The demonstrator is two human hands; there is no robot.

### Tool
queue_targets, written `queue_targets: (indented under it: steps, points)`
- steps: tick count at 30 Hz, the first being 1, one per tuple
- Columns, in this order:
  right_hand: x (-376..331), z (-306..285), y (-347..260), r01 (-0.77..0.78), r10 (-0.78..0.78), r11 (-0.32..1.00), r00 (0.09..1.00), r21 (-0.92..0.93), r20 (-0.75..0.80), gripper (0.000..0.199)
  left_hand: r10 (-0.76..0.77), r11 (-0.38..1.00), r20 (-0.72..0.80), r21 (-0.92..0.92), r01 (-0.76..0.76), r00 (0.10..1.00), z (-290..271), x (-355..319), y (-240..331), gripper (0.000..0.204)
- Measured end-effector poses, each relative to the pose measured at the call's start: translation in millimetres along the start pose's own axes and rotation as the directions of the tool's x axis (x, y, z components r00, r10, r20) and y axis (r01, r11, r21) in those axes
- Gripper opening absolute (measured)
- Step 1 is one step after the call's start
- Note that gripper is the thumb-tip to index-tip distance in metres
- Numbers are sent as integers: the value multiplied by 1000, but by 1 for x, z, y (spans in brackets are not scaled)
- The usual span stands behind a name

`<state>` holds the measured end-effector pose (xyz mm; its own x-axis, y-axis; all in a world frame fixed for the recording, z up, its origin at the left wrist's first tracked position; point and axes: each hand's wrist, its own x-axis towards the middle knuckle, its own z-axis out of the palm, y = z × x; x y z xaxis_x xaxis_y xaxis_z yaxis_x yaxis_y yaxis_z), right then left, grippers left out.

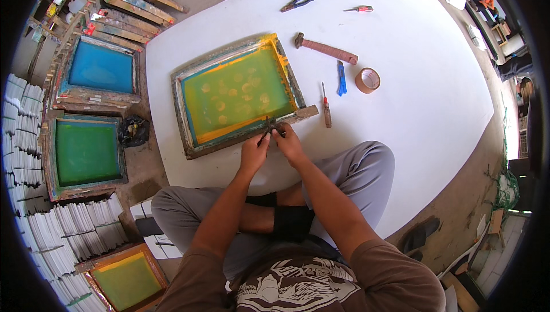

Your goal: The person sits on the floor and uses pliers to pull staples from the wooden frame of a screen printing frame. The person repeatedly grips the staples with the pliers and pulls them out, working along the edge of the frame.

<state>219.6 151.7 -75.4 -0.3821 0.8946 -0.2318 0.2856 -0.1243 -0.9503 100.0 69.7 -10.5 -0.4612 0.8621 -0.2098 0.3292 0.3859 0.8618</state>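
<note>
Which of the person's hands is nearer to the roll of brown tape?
Right. The right hand is at the frame's near edge, left of the tape roll and closer to the person; the left hand is beside it, farther left.

Frame point(238, 91) set on left half of work surface point(429, 94). Screwdriver point(326, 114), cutter point(342, 77), tape roll point(362, 87) placed right of it; hammer point(327, 49) laid behind these. Pliers point(297, 3) and second screwdriver point(364, 8) set farther back. More frames point(89, 151) parked off surface's left edge, paper stacks point(24, 134) farther left.
</note>
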Motion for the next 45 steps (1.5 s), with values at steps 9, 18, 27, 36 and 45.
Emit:
queue_targets:
  steps: [9,18,27,36,45]
  points:
    - [-19,1,-40,-119,129,903,992,-414,-5,73,-53,981,-22,-185,48,998,16,-1,-35,27]
    - [-19,-1,-47,-194,234,911,970,-364,66,67,-277,806,16,-540,242,961,10,-4,-18,27]
    - [-36,9,-63,-86,33,794,995,-602,-99,49,171,972,-372,217,-93,912,-37,13,-18,28]
    - [-24,1,-64,-140,159,765,987,-629,-27,33,29,727,39,685,-48,999,-63,14,-5,52]
    - [-15,0,-25,-53,66,952,997,-303,33,25,68,824,-25,565,-42,997,-61,18,-17,51]
